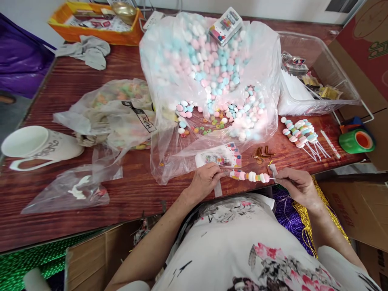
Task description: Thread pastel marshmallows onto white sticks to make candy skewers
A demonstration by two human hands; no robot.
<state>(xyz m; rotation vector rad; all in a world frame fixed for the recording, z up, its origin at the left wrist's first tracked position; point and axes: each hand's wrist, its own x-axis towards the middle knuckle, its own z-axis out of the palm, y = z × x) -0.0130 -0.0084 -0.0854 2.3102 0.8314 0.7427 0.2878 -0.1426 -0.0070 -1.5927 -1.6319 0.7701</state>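
Note:
A candy skewer (250, 176) of pink, white and blue sweets lies level between my two hands, just over the table's front edge. My left hand (205, 180) pinches its left end, together with a small clear wrapper that hangs down. My right hand (295, 185) grips the stick end on the right. Behind them a printed packet (223, 158) lies on the wooden table (60, 101). A big clear bag of pastel candies (212, 60) stands open beyond it, with loose sweets and coloured rings spilled in its mouth.
Finished skewers (300, 133) lie in a pile at the right, with gold twist ties (262, 152) near them. A green tape roll (357, 141), a clear tray (318, 81), a white mug (33, 146) on its side, crumpled bags (115, 113), a grey cloth (87, 50) and an orange box (91, 24) surround the spot.

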